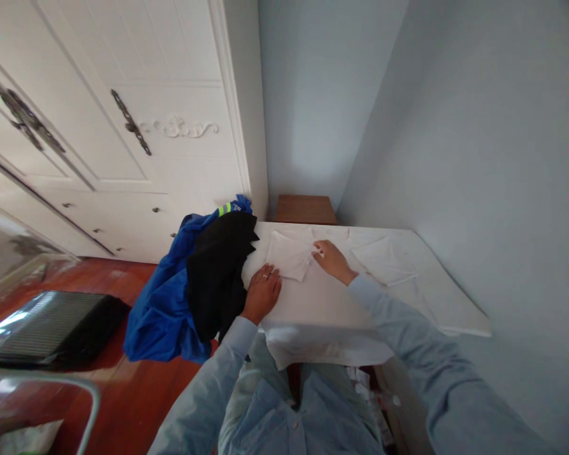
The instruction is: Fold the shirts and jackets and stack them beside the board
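Observation:
A white garment (327, 309), seemingly a shirt, is spread over the white tabletop, and its lower part hangs over the front edge. My left hand (263, 292), with a ring on one finger, lies with fingers stretched on the lower left of a folded white flap (289, 254). At the flap's right edge, the fingertips of my right hand (332, 260) pinch the fabric. Another folded part of white cloth (384, 260) lies to the right of that hand. White on white makes the garment's outlines hard to follow.
A black cloth (220, 272) with a jagged edge and a blue garment (159, 303) are heaped at the table's left end. A brown wooden box-like piece (306, 208) stands behind the table. White wardrobe (184, 170) left; grey wall (493, 158) right; black ribbed case (52, 328) on the floor.

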Demonstrator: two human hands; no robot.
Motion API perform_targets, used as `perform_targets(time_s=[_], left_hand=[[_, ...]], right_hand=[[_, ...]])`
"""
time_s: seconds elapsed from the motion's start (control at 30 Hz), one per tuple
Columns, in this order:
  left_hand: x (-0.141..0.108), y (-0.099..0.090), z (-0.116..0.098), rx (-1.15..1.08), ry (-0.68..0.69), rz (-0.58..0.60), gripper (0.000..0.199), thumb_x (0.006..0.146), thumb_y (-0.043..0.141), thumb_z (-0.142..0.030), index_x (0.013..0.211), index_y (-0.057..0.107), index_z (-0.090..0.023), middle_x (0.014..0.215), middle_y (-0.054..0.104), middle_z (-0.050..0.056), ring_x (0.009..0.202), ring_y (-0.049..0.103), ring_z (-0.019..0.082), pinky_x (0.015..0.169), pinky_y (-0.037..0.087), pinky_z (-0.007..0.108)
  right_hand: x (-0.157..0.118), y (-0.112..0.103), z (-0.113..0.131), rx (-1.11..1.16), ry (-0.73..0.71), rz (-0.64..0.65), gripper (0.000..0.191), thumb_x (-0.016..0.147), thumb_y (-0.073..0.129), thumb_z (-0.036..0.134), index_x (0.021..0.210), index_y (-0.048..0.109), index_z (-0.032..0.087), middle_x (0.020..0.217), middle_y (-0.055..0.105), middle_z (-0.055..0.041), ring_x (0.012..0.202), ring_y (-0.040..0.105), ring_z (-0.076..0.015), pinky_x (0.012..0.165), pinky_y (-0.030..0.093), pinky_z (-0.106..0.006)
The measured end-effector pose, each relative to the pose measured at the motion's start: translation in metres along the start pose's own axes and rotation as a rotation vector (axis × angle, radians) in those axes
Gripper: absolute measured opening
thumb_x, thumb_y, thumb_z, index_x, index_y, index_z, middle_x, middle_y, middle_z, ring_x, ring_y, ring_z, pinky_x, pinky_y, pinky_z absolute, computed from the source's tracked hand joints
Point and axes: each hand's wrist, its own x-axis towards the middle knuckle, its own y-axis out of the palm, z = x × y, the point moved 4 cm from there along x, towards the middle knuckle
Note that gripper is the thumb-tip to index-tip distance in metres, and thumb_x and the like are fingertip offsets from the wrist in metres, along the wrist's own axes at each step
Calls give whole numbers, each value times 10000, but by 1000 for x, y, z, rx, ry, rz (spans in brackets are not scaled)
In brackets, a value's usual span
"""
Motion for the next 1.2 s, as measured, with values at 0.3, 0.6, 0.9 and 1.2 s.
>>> perform_targets(time_s=[0.3,0.6,0.9,1.2], left_hand=[[0,3,-5,8,69,66,372,1019,422,-323,1274,658,-187,1394,629,132,1377,510,269,1160,393,474],[3,-14,1,11,-47,-21,301,977,452,-265,1082,722,-183,1361,641,153,1227,625,294,1044,500,476],[72,19,-38,42,24,66,478,992,461,-430,1348,582,-134,1487,520,213,1434,420,359,1128,398,530],[88,67,-25,76,56,130,571,980,464,-506,1442,523,-175,1525,484,195,1438,415,350,1169,327,542]], right_hand=[[-57,0,44,-140,-356,243,278,1010,526,346,1037,747,179,1077,754,-133,1026,682,-260,912,500,-403],[-80,-6,55,79,-615,237,308,970,605,395,1179,716,197,1339,667,-141,1247,609,-253,1061,476,-422],[-1,-19,-46,-59,-187,132,391,1000,525,303,1357,616,172,1434,593,-163,1348,537,-251,1142,413,-451],[8,8,-119,-178,-80,195,510,1026,455,414,1461,507,152,1574,415,-197,1478,360,-297,1182,326,-505]])
